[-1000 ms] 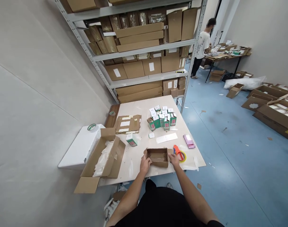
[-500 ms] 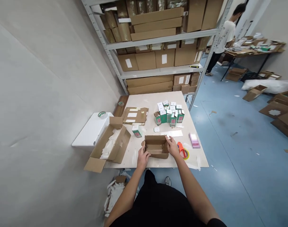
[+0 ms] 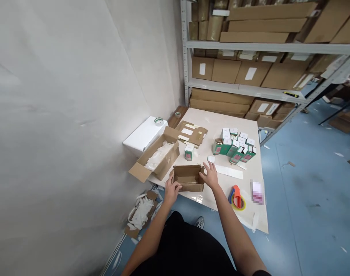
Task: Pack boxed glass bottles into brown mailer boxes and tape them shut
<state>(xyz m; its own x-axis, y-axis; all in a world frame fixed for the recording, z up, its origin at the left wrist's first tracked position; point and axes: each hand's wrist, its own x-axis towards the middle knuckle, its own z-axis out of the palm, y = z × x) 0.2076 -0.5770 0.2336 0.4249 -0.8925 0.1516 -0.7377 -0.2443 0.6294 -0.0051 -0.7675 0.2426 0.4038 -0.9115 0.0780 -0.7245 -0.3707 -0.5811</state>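
Note:
A small open cardboard box [image 3: 189,178] lies near the front edge of the white table [image 3: 209,122]. My left hand [image 3: 172,188] grips the box's near left corner, fingers curled on the cardboard. My right hand [image 3: 211,175] rests at the box's right end, fingers spread over its flap. Behind the box stands a single green and white carton [image 3: 189,152]. A cluster of several similar green cartons [image 3: 235,145] stands further back to the right.
A larger open box with white packing [image 3: 157,158] sits at the table's left edge beside a white bin [image 3: 143,134]. Flattened cardboard [image 3: 192,133], a white label strip [image 3: 228,171] and an orange tape dispenser [image 3: 236,196] lie on the table. Shelves of cartons [image 3: 250,73] stand behind.
The view has swung left and the shelves now fill the upper right. My right hand has moved from the box's near right corner to its far right flap; my left hand stays on the left corner.

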